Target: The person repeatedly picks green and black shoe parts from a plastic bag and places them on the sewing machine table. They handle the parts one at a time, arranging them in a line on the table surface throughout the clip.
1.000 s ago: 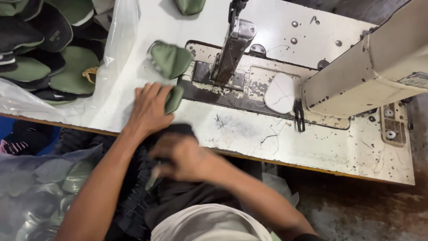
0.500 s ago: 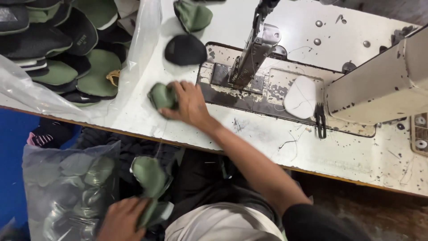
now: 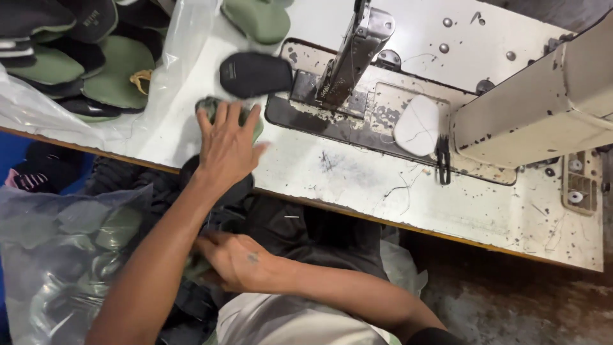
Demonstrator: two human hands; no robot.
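My left hand (image 3: 227, 148) lies flat with spread fingers on a green shoe piece (image 3: 205, 107) near the front edge of the white sewing table (image 3: 357, 185). A black shoe piece (image 3: 254, 73) rests just beyond it, beside the machine's needle post (image 3: 354, 54). My right hand (image 3: 233, 260) is down in my lap over dark cloth. Its fingertips touch something greenish and blurred, and its grip is hidden.
The sewing machine arm (image 3: 543, 102) spans the right. Another green piece (image 3: 258, 20) lies at the back. A pile of green and black pieces (image 3: 76, 64) sits in clear plastic at the left. A plastic bag of pieces (image 3: 70, 255) hangs below the table's edge.
My right hand has left the green piece on the table and dropped to my lap. My left hand has come up from the lap and now covers a green piece on the table.
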